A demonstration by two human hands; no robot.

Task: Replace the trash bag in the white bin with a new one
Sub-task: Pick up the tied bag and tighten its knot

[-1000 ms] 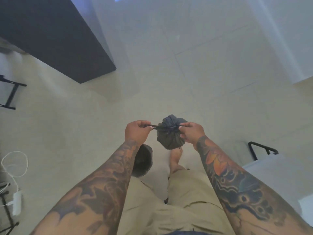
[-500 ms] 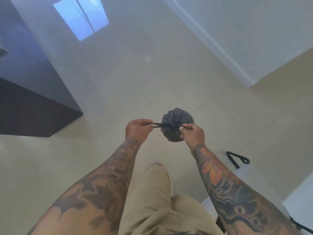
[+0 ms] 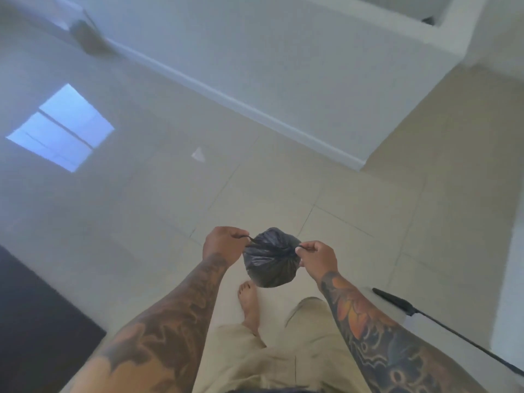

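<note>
I see my left hand (image 3: 224,245) pinching one tie end of the black bag (image 3: 270,258), fingers curled tight round the strip. The bag hangs between both hands, above the tiled floor (image 3: 354,222) and a bare foot (image 3: 249,302). My right hand (image 3: 319,258) pinches the other tie end.

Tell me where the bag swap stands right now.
Done: the old black trash bag is out and gathered shut. In hand: the left hand and right hand pinch its tie ends, pulling them apart. Left: dispose of it and line the white bin, which isn't in view.
</note>
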